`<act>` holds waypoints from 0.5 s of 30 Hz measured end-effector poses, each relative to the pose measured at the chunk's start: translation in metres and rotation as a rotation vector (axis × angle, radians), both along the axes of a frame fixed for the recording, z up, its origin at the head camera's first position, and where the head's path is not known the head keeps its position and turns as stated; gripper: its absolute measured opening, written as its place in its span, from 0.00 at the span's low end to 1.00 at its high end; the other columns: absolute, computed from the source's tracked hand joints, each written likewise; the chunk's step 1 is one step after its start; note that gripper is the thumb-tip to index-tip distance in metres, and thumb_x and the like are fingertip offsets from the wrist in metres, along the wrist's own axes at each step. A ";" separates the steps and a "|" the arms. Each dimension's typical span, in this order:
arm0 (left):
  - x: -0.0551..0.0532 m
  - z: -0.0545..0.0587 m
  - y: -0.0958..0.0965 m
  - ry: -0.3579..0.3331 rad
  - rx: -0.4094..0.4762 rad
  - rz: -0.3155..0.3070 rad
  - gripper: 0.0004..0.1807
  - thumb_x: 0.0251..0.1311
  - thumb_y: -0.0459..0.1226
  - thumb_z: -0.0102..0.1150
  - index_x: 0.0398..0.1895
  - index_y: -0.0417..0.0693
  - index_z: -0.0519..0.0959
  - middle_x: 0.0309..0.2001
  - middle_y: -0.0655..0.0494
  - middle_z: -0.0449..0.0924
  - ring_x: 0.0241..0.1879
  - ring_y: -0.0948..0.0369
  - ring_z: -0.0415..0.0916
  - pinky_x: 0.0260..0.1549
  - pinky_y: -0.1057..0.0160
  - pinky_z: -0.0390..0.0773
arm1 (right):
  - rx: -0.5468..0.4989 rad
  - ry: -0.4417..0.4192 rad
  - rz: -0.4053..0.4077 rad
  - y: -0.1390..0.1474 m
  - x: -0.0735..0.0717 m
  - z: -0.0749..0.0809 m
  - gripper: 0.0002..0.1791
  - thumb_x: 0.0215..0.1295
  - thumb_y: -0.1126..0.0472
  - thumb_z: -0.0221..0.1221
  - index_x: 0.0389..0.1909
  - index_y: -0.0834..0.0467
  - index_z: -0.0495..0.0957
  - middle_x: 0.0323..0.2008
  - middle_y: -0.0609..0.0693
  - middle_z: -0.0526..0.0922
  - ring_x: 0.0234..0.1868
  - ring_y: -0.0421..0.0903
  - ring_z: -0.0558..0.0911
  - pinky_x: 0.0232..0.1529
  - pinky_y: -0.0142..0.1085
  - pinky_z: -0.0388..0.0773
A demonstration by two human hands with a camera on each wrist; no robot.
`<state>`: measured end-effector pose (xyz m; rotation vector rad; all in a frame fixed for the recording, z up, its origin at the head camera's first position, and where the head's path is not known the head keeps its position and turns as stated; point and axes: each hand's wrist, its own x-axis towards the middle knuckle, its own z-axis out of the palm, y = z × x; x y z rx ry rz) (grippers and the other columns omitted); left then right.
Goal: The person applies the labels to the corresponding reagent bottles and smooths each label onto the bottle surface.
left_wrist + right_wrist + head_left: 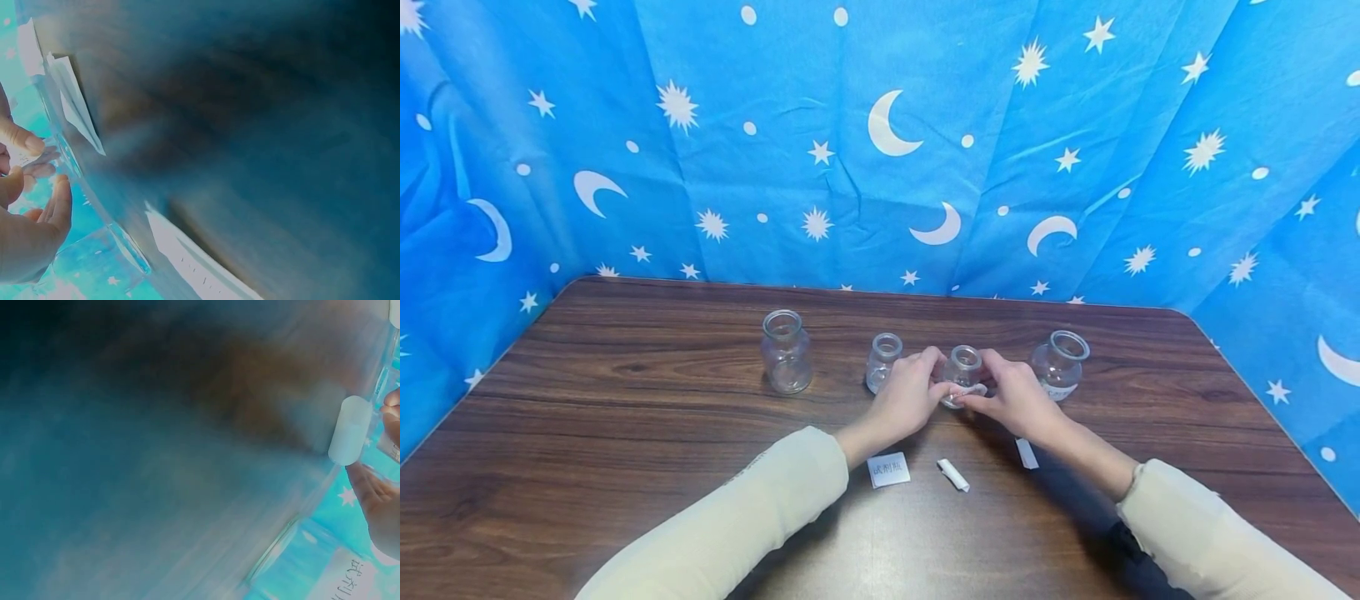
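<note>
Both hands are at a small clear glass bottle (966, 360) standing on the table. My left hand (908, 388) grips it from the left, and my right hand (1017, 395) grips it from the right. The thumbs meet low on the bottle's front, at a pale paper label (974, 389) that they hold against the glass. In the left wrist view, the fingertips of the left hand (34, 240) and the right thumb (28, 142) show close about it. The right wrist view catches part of the right hand (382, 506) at its edge.
A similar small bottle (883, 354) stands just left of the hands, with a larger jar (787, 358) farther left. A round labelled jar (1060, 358) is at the right. Nearer lie a printed paper card (889, 471), a rolled paper (953, 475) and a folded strip (1026, 453).
</note>
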<state>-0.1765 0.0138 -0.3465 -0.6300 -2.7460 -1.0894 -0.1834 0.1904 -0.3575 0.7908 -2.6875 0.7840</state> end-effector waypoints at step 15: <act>-0.003 0.000 -0.003 -0.034 0.011 -0.031 0.17 0.54 0.41 0.61 0.45 0.43 0.75 0.43 0.50 0.80 0.38 0.60 0.78 0.38 0.66 0.75 | -0.023 0.031 0.085 0.008 -0.005 0.002 0.21 0.43 0.68 0.69 0.40 0.64 0.73 0.29 0.55 0.83 0.31 0.49 0.83 0.31 0.39 0.79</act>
